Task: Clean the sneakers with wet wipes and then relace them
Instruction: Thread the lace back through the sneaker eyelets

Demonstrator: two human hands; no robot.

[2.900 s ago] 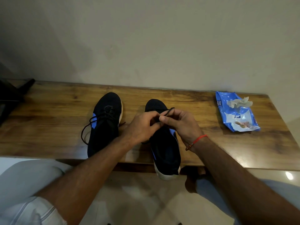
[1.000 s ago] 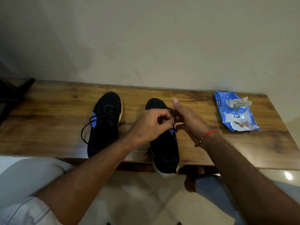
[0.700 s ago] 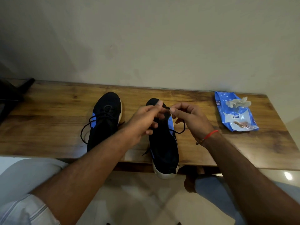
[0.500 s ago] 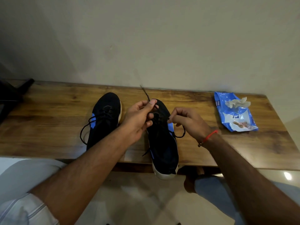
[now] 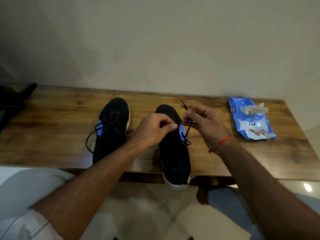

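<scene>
Two black and blue sneakers stand on a wooden bench point(image 5: 52, 129). The left sneaker point(image 5: 110, 130) is laced, its loose ends trailing to the left. The right sneaker point(image 5: 174, 153) has its heel over the bench's front edge. My left hand point(image 5: 154, 130) rests curled over its upper, thumb against forefinger; what it pinches is hidden. My right hand point(image 5: 204, 123) pinches the black lace point(image 5: 187, 130) beside the shoe, the lace tip sticking up past my fingers.
A blue wet wipes pack point(image 5: 251, 122) lies at the bench's right end with a crumpled white wipe point(image 5: 253, 109) on top. A dark object point(image 5: 12, 101) sits at the far left. A plain wall runs behind the bench. My knees are below its front edge.
The raised lace end has passed from my left hand to my right, which has lifted and moved right. My left hand has dropped onto the right sneaker's upper.
</scene>
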